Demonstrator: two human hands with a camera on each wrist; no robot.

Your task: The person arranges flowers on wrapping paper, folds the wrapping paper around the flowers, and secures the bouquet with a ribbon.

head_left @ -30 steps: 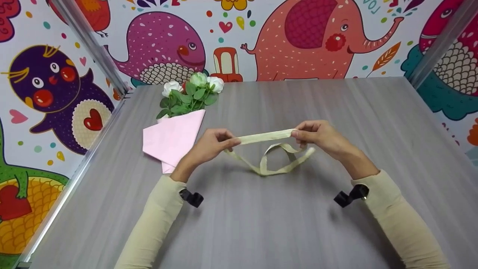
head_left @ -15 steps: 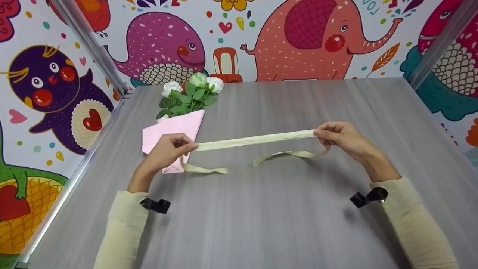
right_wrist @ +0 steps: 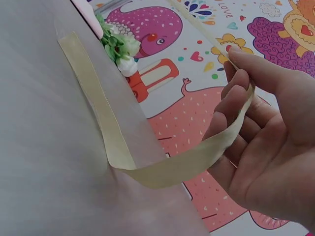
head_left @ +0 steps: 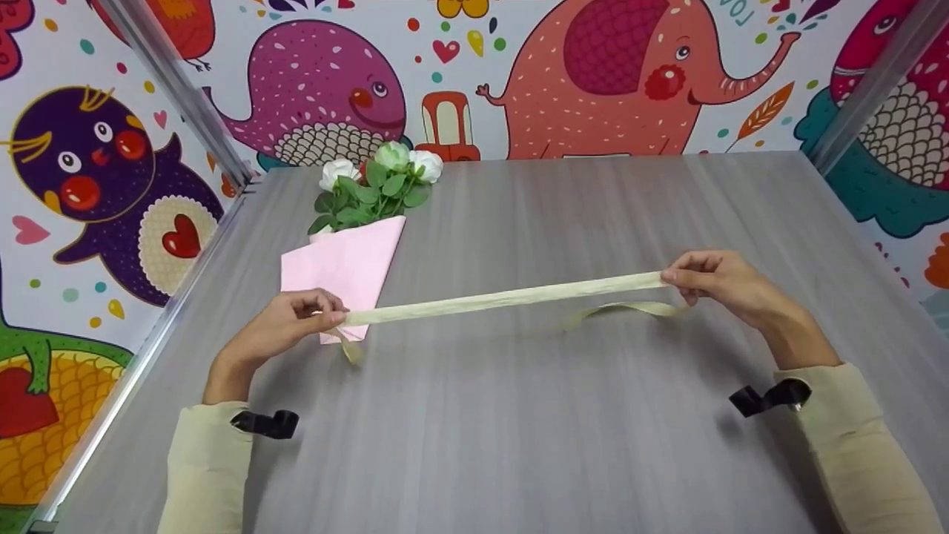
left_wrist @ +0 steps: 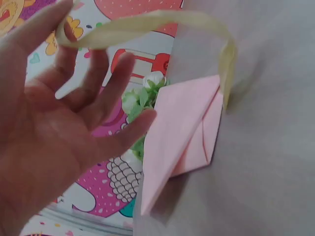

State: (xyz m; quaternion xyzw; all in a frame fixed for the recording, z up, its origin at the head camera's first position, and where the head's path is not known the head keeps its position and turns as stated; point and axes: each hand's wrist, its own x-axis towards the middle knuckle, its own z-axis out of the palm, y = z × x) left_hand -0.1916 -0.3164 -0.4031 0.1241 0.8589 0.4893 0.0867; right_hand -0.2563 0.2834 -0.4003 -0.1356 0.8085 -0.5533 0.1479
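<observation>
A pale yellow ribbon point(head_left: 504, 298) is stretched nearly straight between both hands above the table. My left hand point(head_left: 285, 322) pinches it between thumb and index finger, in front of the lower part of a pink-wrapped bouquet point(head_left: 345, 259). A short loose end hangs below that hand. Farther right, my right hand point(head_left: 730, 285) pinches the ribbon the same way. From it a longer tail point(right_wrist: 167, 169) curves down and across the table in the right wrist view. White and pale green flowers point(head_left: 389, 167) with leaves stick out of the pink wrapping.
The grey wood-grain table point(head_left: 519, 430) has a metal rail point(head_left: 141, 356) along its left side. Behind it stands a wall panel point(head_left: 474, 67) printed with cartoon animals. Dark wrist cameras point(head_left: 267, 424) sit at both cuffs.
Both hands have moved apart, the left one leftward and nearer, the right one rightward. The taut stretch of ribbon has grown longer and its loose ends shorter. The bouquet stays put.
</observation>
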